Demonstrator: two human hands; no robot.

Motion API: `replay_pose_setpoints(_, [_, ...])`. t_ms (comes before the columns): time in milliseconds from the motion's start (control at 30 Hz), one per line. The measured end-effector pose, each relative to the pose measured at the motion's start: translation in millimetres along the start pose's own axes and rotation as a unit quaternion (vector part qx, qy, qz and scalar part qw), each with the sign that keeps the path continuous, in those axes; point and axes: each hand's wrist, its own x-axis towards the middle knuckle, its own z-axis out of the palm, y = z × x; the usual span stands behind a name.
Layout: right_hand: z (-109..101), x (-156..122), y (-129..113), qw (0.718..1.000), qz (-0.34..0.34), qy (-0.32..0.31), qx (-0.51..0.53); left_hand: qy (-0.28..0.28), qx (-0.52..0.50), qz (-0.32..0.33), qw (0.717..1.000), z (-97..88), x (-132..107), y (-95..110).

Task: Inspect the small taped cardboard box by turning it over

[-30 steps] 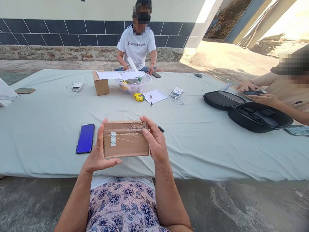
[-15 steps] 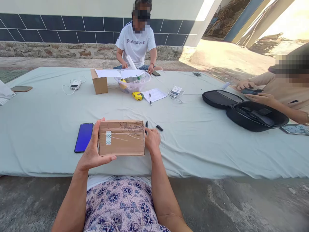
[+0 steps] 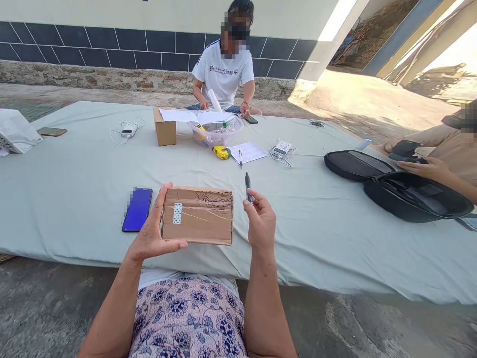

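Observation:
My left hand (image 3: 151,233) grips a small brown cardboard box (image 3: 203,221) by its left side, thumb along the near edge and fingers behind. The box face carries a patterned tape strip (image 3: 178,213) and dark scribbled lines near its top right. To the right of the box, my right hand (image 3: 263,219) is closed round a black marker (image 3: 248,186), its tip pointing up and away from me, apart from the box. A phone with a blue screen (image 3: 137,210) lies on the cloth just left of my left hand. The marker's cap is out of sight.
A pale cloth (image 3: 85,199) covers the table. Farther back are a plastic basket (image 3: 238,127), a cardboard box (image 3: 166,133), a yellow tape measure (image 3: 221,152), a paper with a pen (image 3: 255,151) and power banks. An open black case (image 3: 406,199) lies right. Two other people sit around.
My right hand has picked the marker up from the cloth and moved right and nearer to me. My left hand still holds the box. The whole view has shifted slightly.

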Motion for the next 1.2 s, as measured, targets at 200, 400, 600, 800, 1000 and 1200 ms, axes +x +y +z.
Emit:
replay_pose_setpoints(200, [-27.6, -47.1, -57.7, 0.947, -0.187, 0.008, 0.26, -0.003, 0.0, 0.001, 1.0, 0.0, -0.5, 1.3])
replay_pose_setpoints(400, [-23.9, -72.8, -71.0, 0.93, -0.295, 0.033, 0.215, -0.003, 0.007, 0.001, 1.0, -0.9, -2.1, 1.9])
replay_pose_setpoints(600, [-16.7, -69.1, -65.9, 0.916, -0.377, 0.039, 0.132, -0.006, 0.007, 0.0, 1.0, -1.0, -4.0, 2.4])
replay_pose_setpoints(800, [-13.4, -66.1, -65.6, 0.917, -0.385, 0.001, 0.105, -0.004, 0.013, -0.001, 1.0, -0.8, -4.2, 1.7])
replay_pose_setpoints(1000, [-24.9, -64.7, -61.4, 0.921, -0.37, 0.083, 0.093, 0.0, 0.01, -0.001, 1.0, -0.4, -4.3, 1.2])
replay_pose_setpoints(1200, [-27.5, -58.5, -63.4, 0.918, -0.346, 0.17, 0.094, 0.001, 0.009, 0.005, 1.0, -0.2, -2.6, 2.3])
